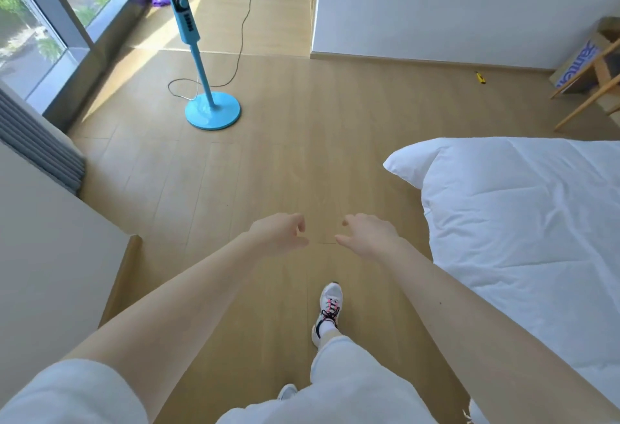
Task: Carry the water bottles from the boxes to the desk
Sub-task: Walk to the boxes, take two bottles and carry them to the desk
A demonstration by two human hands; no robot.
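Both my arms stretch forward over the wooden floor (302,141). My left hand (280,233) and my right hand (367,234) hang side by side, a short gap between them, fingers loosely curled and apart, holding nothing. A cardboard box (575,66) with blue lettering lies at the far right by the wall, partly hidden by wooden chair legs. No water bottle and no desk show in the head view.
A blue standing fan (213,110) with a trailing cord stands ahead on the left near the window. A bed with a white duvet (523,209) fills the right side. A small yellow tool (480,77) lies by the far wall. A pale cabinet (50,249) is at my left.
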